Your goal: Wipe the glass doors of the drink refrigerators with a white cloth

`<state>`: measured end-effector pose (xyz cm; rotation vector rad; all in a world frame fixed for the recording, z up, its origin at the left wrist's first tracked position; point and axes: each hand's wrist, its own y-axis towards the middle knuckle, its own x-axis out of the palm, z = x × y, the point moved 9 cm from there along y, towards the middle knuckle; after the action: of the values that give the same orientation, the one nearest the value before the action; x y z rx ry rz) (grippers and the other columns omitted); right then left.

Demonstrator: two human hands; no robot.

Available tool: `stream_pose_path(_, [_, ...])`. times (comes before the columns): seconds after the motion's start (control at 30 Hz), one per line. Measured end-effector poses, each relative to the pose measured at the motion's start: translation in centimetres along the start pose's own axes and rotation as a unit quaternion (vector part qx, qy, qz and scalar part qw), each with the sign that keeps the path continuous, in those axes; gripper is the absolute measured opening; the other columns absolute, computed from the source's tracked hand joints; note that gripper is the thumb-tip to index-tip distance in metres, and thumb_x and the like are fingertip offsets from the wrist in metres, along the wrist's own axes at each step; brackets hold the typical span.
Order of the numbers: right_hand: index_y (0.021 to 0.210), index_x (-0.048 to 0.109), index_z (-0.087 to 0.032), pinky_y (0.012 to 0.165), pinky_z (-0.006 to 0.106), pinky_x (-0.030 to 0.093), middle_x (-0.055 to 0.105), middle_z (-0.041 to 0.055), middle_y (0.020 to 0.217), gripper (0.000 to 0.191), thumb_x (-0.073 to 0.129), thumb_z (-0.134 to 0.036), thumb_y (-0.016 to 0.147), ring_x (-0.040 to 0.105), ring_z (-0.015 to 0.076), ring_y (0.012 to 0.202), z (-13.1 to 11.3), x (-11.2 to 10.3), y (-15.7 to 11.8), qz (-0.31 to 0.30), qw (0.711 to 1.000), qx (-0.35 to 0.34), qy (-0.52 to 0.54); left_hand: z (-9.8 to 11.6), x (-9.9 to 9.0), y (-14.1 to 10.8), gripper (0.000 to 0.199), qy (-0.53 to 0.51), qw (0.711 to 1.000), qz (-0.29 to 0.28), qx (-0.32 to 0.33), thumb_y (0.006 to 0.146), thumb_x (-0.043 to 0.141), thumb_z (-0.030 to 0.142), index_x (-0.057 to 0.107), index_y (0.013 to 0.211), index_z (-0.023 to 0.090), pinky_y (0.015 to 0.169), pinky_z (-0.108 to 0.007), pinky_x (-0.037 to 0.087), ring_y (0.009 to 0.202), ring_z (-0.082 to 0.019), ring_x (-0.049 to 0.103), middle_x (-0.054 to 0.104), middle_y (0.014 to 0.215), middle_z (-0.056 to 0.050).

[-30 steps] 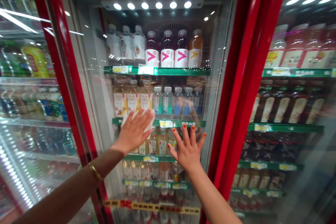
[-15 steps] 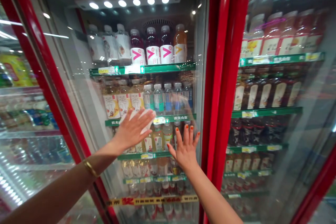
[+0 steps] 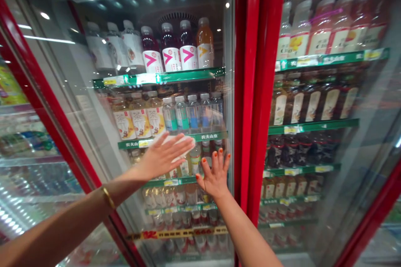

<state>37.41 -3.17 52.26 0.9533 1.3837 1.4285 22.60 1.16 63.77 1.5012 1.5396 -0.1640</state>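
My left hand lies flat against the glass door of a drinks cooler, pressing a white cloth under its fingers. A gold bangle circles that wrist. My right hand, with orange nails, rests on the same glass with fingers spread and nothing in it. Behind the glass, both hands are nearest to shelves of tea bottles and bottled water. Pink-labelled juice bottles stand on the shelf above.
A red door frame runs upright to the right of my right hand. Beyond it, another glass door shows shelved bottles. A further cooler stands at the left. Green shelf edges carry price tags, and lights shine along the top.
The view has swung, so the cooler sits further left and higher in the picture. My left hand has slid slightly right across the glass with the cloth. My right hand stays on the glass.
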Motion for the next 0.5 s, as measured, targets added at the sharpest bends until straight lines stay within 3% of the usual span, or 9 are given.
stream_pose_path(0.07, [0.179, 0.01, -0.035, 0.131, 0.081, 0.022, -0.004, 0.0117, 0.189, 0.103, 0.066, -0.049, 0.093, 0.013, 0.0482, 0.172, 0.2, 0.3, -0.4, 0.0, 1.0, 0.006, 0.002, -1.8, -1.5, 1.8, 0.068, 0.005, 0.995, 0.056, -0.077, 0.109, 0.05, 0.048, 0.029, 0.173, 0.044, 0.142, -0.053, -0.012, 0.171, -0.023, 0.026, 0.041, 0.177, 0.008])
stream_pose_path(0.13, [0.179, 0.01, -0.035, 0.13, 0.081, 0.021, -0.004, 0.0114, 0.189, 0.104, 0.067, -0.051, 0.093, 0.01, 0.0487, 0.172, 0.3, 0.3, -0.7, 0.008, 1.0, 0.008, 0.004, -0.8, -2.2, 4.5, 0.071, 0.017, 0.991, 0.099, -0.09, 0.108, 0.052, 0.047, 0.028, 0.175, 0.039, 0.141, -0.054, -0.015, 0.173, -0.025, 0.017, 0.035, 0.181, 0.005])
stream_pose_path(0.23, [0.179, 0.01, -0.032, 0.131, 0.082, 0.019, -0.004, 0.0122, 0.189, 0.103, 0.064, -0.054, 0.094, 0.005, 0.0458, 0.173, 0.5, 0.1, -1.2, 0.029, 1.0, 0.005, 0.01, 4.7, -0.7, 6.6, 0.074, 0.047, 0.994, 0.098, 0.033, 0.105, 0.054, 0.035, 0.03, 0.175, 0.034, 0.144, -0.046, -0.009, 0.175, -0.018, 0.003, 0.028, 0.183, 0.006])
stream_pose_path(0.33, [0.179, 0.007, -0.031, 0.13, 0.083, 0.02, -0.006, 0.0123, 0.189, 0.101, 0.057, -0.057, 0.096, 0.002, 0.0423, 0.174, 0.5, -0.2, -1.4, 0.047, 0.999, 0.001, 0.009, 8.6, 1.0, 4.0, 0.072, 0.088, 0.979, 0.064, 0.17, 0.101, 0.057, 0.033, 0.04, 0.171, 0.028, 0.145, -0.042, -0.001, 0.174, -0.016, -0.006, 0.027, 0.183, 0.008])
stream_pose_path(0.4, [0.179, 0.007, -0.031, 0.13, 0.083, 0.02, -0.004, 0.0123, 0.189, 0.098, 0.053, -0.059, 0.097, 0.004, 0.0416, 0.174, 0.4, -0.4, -1.3, 0.053, 0.999, 0.0, 0.01, 7.9, 0.7, 2.0, 0.069, 0.108, 0.976, 0.061, 0.181, 0.103, 0.056, 0.037, 0.042, 0.17, 0.026, 0.145, -0.044, -0.003, 0.175, -0.016, -0.005, 0.03, 0.182, 0.008])
stream_pose_path(0.5, [0.179, 0.011, -0.028, 0.131, 0.082, 0.019, -0.001, 0.013, 0.189, 0.093, 0.048, -0.057, 0.099, 0.009, 0.0407, 0.174, 0.2, -0.8, -0.9, 0.063, 0.998, -0.002, 0.016, 4.2, -1.3, 2.4, 0.07, 0.099, 0.987, 0.093, 0.083, 0.107, 0.054, 0.037, 0.033, 0.174, 0.031, 0.143, -0.05, -0.009, 0.175, -0.017, 0.0, 0.035, 0.181, 0.005])
